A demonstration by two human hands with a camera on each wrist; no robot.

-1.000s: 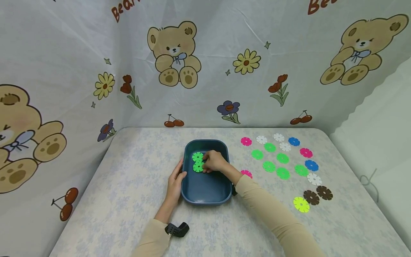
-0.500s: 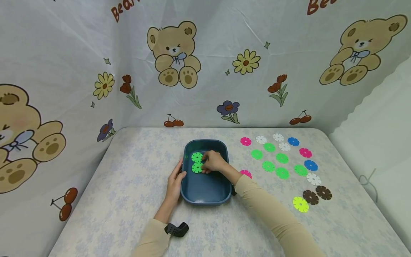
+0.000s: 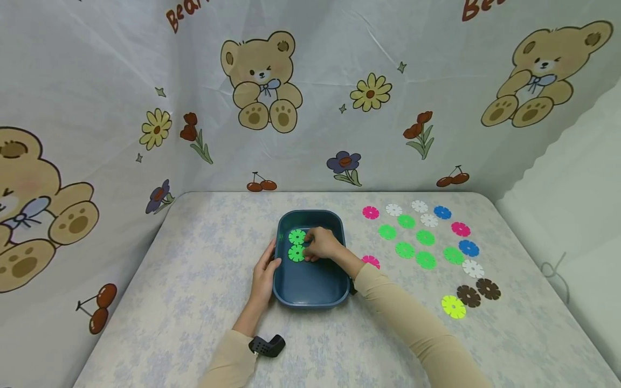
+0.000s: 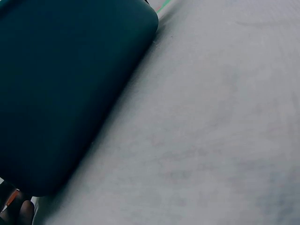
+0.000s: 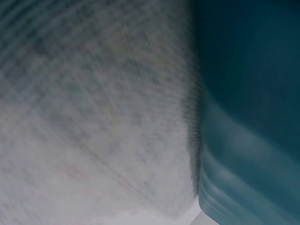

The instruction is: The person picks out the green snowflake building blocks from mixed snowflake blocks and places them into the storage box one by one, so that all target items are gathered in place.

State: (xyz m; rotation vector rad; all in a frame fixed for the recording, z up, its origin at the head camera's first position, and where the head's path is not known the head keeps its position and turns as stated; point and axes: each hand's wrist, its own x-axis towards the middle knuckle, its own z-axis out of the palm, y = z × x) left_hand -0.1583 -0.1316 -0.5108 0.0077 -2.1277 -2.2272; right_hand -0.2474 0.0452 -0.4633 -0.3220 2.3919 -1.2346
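A deep blue plastic tray stands on the table. Two green notched plastic discs, the upper disc and the lower disc, lie one above the other in its left half. My left hand holds the tray's left side, thumb at the rim and fingers along the outer wall. Inside the tray, the curled fingers of my right hand pinch the lower disc at its right edge; part of that edge is hidden behind them. The wrist views show mainly the tray's outer wall and the tablecloth.
Right of the tray, several loose notched discs lie spread out, among them a pink disc, a blue disc, a brown disc and a yellow disc. A bear-print curtain hangs behind the table.
The lower green disc has shifted slightly left and down with my right fingers, so the two green discs overlap less. My left hand and the tray stay in place.
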